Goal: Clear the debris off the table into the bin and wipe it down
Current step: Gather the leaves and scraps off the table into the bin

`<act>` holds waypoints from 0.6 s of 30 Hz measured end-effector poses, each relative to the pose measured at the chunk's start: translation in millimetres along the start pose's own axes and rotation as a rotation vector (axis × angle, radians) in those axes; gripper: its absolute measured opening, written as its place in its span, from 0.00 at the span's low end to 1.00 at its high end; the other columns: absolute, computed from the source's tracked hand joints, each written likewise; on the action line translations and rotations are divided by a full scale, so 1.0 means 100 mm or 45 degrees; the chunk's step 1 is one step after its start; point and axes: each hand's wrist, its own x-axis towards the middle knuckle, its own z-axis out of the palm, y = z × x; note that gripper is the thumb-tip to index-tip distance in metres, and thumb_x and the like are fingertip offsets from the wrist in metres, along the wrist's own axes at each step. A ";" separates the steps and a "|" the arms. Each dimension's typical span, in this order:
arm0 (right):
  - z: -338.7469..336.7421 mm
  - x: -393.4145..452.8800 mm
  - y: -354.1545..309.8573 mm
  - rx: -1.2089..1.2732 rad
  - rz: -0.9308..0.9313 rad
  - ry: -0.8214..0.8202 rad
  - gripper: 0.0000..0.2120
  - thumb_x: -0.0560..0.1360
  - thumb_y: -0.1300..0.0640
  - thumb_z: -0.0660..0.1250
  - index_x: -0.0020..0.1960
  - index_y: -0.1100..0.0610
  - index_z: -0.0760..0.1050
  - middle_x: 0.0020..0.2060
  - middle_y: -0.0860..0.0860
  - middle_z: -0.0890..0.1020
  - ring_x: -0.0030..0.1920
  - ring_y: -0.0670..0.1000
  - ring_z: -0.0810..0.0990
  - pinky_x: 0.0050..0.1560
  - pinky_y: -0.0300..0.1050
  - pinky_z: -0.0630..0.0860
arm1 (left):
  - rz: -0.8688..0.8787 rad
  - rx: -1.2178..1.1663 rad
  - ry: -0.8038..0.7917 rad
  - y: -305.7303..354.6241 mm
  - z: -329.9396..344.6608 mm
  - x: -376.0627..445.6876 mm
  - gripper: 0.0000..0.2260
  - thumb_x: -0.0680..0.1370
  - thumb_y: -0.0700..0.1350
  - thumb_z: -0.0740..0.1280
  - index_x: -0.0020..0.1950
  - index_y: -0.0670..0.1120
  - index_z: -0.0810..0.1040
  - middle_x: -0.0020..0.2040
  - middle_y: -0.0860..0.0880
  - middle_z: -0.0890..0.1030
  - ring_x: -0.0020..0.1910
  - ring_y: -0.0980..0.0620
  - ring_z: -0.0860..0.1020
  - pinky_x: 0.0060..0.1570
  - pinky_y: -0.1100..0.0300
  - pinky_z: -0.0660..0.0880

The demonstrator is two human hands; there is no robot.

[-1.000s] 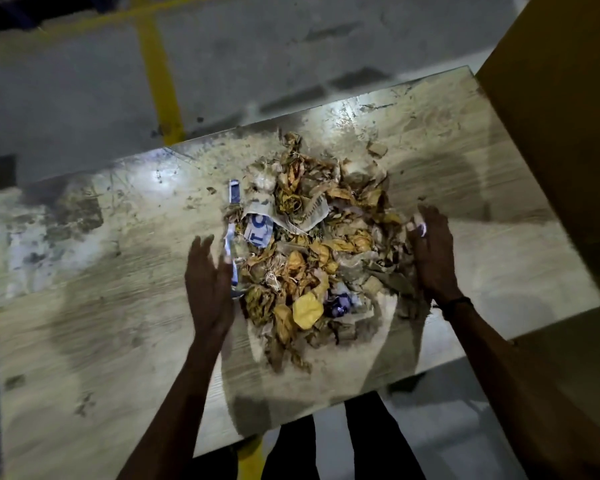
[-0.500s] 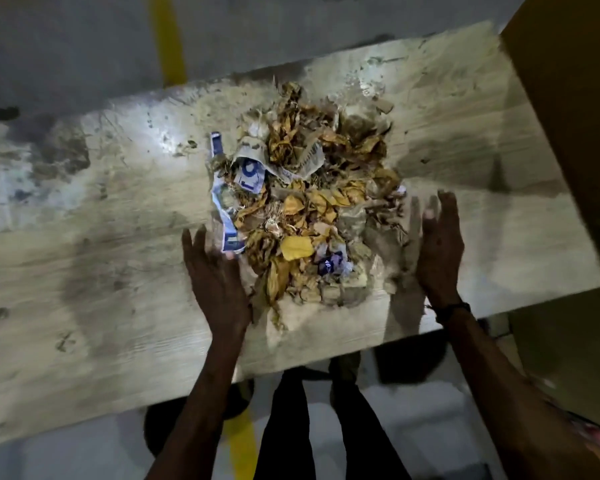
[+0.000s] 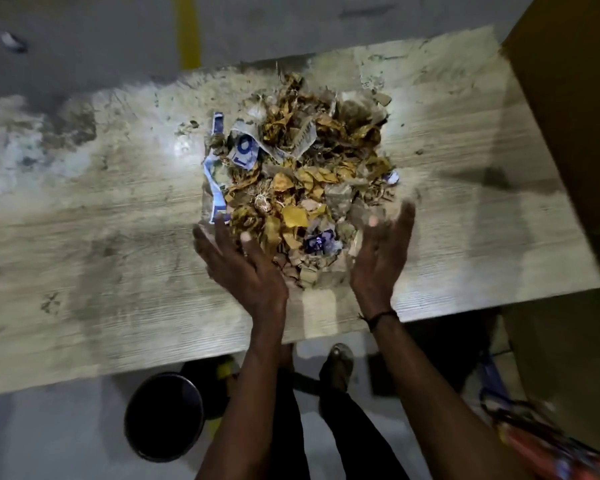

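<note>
Head view: left hand (image 3: 246, 268) and right hand (image 3: 381, 258), open and empty, have closed in on the debris pile (image 3: 302, 181), ready to draw it toward the bin (image 3: 163, 415).

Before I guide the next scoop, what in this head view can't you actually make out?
- Bin contents: head view, interior is black shadow.
- Table near the left end: motion blur smears small specks.
- Debris pile near edge: covered by the left hand and right hand.
- Whether the fingers touch debris: blurred.
- Brown surface on the right: cut off by the frame edge.
- No wiping cloth is in view.
</note>
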 end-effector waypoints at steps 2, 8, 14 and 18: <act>-0.05 -0.22 -0.03 -0.027 0.097 0.049 0.40 0.85 0.32 0.52 0.85 0.60 0.55 0.85 0.56 0.57 0.85 0.54 0.55 0.84 0.58 0.57 | -0.080 0.068 -0.054 0.02 -0.03 -0.23 0.22 0.88 0.51 0.58 0.81 0.46 0.68 0.85 0.40 0.58 0.84 0.38 0.55 0.77 0.35 0.59; 0.36 -0.35 -0.25 -0.189 0.124 0.041 0.39 0.85 0.33 0.51 0.86 0.57 0.52 0.86 0.56 0.52 0.86 0.54 0.50 0.83 0.59 0.56 | -0.123 0.228 -0.166 0.11 0.31 -0.31 0.27 0.87 0.63 0.49 0.85 0.56 0.60 0.87 0.46 0.49 0.86 0.42 0.46 0.80 0.30 0.48; 0.35 -0.11 -0.19 -0.124 0.046 0.018 0.39 0.83 0.30 0.50 0.86 0.53 0.53 0.86 0.54 0.50 0.86 0.54 0.50 0.83 0.52 0.58 | 0.013 0.177 -0.127 0.04 0.22 -0.15 0.26 0.87 0.62 0.53 0.84 0.56 0.61 0.88 0.49 0.49 0.86 0.45 0.45 0.79 0.31 0.45; 0.05 0.12 0.06 0.022 0.055 0.082 0.40 0.82 0.29 0.53 0.84 0.55 0.61 0.85 0.55 0.58 0.84 0.52 0.57 0.80 0.35 0.59 | 0.010 0.105 -0.071 -0.19 0.00 0.18 0.26 0.86 0.58 0.55 0.83 0.50 0.65 0.87 0.45 0.55 0.86 0.41 0.51 0.80 0.34 0.54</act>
